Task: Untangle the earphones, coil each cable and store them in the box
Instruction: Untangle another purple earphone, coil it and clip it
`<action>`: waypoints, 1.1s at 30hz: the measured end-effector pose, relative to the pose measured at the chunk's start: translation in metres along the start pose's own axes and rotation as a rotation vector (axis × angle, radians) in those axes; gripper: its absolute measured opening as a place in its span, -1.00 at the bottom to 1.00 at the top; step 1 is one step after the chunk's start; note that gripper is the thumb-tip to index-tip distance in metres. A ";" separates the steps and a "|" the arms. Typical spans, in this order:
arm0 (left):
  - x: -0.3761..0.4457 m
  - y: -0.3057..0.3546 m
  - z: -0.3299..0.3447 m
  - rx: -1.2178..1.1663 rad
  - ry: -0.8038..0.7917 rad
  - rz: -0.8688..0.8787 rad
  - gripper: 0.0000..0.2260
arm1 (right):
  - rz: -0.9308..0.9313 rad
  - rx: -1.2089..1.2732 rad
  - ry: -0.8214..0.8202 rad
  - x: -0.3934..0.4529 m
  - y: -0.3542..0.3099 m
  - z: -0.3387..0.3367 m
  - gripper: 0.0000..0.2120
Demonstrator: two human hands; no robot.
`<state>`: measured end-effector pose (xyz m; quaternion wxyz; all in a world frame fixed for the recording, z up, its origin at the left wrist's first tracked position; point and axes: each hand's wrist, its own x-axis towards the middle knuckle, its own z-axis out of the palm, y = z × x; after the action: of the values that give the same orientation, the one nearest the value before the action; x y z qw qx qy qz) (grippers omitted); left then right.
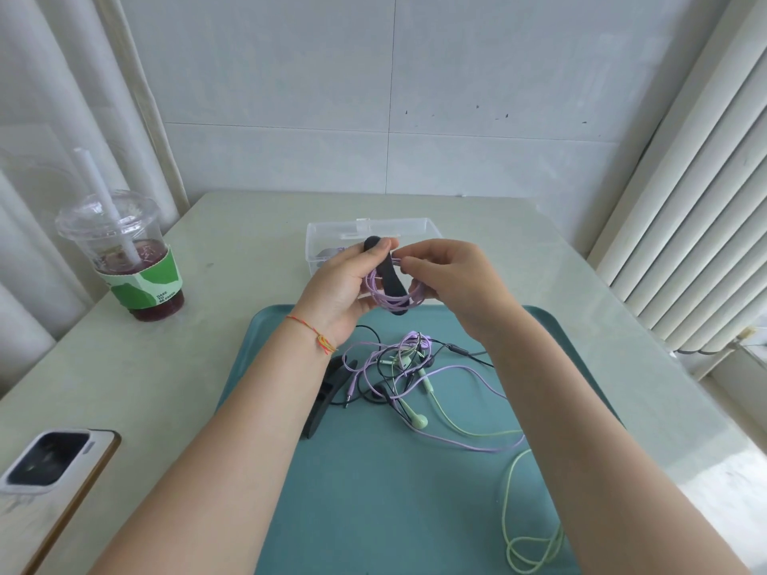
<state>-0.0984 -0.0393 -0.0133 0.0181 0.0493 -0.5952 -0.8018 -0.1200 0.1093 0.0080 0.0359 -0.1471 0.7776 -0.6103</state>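
Left hand (346, 280) raised above the tray, thumb and fingers clamped on a black strap (390, 280) stood nearly upright, probably so the coil stays pinned against it. Right hand (446, 276) just beside, fingertips pinching the purple coil (390, 300) where the loops cross the strap, likely tidying the bundle before the strap closes round it. Directly behind both hands, the clear plastic box (415, 228), open at the top and near enough for a short drop; something pale purple inside, too hidden to name. Below the hands, on the teal tray (373, 491), the remaining tangle (409, 367): purple, black and green cables knotted together, with a green earbud (421, 421) and a green cable (519, 533) trailing toward the right forearm. More black straps (328, 388) under the left wrist, within easy reach for later coils. Farther left of the left arm, an iced drink cup (124, 259) and a phone (54, 471) lying camera-up. Judging by the tangle, well short of done.
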 end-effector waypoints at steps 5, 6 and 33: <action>0.001 0.000 -0.005 0.025 0.097 0.072 -0.92 | 0.025 -0.010 -0.063 0.002 0.004 -0.006 -0.88; 0.001 -0.001 -0.004 0.018 0.118 0.083 -0.93 | 0.027 -0.020 -0.077 0.003 0.005 -0.006 -0.87; 0.005 -0.003 0.002 -0.327 0.529 0.116 -0.93 | 0.009 -0.007 0.022 0.004 0.010 0.014 -0.78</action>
<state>-0.1035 -0.0367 -0.0154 0.2259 0.2186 -0.4350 -0.8438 -0.1222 0.0969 -0.0043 0.0297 -0.1368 0.7808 -0.6089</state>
